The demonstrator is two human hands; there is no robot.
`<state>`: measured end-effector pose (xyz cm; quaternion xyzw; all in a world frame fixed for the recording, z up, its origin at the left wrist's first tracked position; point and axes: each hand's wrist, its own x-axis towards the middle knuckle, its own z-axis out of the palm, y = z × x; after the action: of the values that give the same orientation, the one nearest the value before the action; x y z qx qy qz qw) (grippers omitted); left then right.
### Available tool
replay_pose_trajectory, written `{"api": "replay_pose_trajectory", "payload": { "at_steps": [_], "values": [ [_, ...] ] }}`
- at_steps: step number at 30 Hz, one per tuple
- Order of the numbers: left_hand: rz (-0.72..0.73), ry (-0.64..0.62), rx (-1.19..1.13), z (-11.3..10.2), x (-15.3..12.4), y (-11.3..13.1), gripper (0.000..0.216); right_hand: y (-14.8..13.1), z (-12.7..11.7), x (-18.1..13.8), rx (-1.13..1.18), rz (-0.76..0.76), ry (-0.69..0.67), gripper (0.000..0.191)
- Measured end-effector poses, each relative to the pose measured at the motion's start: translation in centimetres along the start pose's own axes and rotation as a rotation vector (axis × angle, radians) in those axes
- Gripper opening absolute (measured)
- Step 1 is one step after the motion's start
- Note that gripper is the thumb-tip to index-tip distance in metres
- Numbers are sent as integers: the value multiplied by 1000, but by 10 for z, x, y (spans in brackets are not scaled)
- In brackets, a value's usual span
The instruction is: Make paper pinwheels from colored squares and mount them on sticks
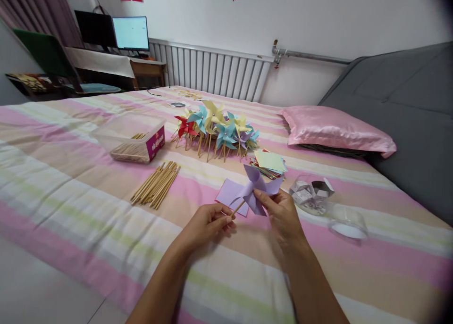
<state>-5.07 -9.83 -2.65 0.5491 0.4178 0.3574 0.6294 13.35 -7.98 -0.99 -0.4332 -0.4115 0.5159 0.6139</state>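
I hold a lilac paper pinwheel (256,187) over the striped bed (71,182). My right hand (281,215) pinches the pinwheel's folded centre from behind. My left hand (208,222) is closed on the lower end of its thin wooden stick (238,208). Flat lilac paper squares (228,194) lie just under the pinwheel. A loose bundle of wooden sticks (155,185) rests to the left of my hands.
A heap of finished pinwheels (215,126) in red, blue and yellow lies farther back. A clear box of sticks (132,137), a stack of coloured paper (269,163), a clear tub (311,192) and lid (348,225), and a pink pillow (336,128) surround the spot.
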Motion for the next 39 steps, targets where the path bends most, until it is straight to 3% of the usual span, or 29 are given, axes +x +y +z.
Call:
{"api": "replay_pose_trajectory", "payload": {
  "at_steps": [16,23,29,35,39],
  "values": [
    [68,-58,39,3,-1,-3,35,5,-3,4,-79,-48,6,28],
    [213,118,252,-1,-1,5,18,-8,-5,1,-68,-162,-145,24],
    [326,265,371,-4,1,3,17,-14,-8,1,-62,-165,-155,35],
    [306,265,348,-3,0,6,16,-15,-7,1,-50,-178,-146,31],
    [286,214,314,-2,-1,8,18,-14,-9,2,-84,-197,-137,39]
  ]
}}
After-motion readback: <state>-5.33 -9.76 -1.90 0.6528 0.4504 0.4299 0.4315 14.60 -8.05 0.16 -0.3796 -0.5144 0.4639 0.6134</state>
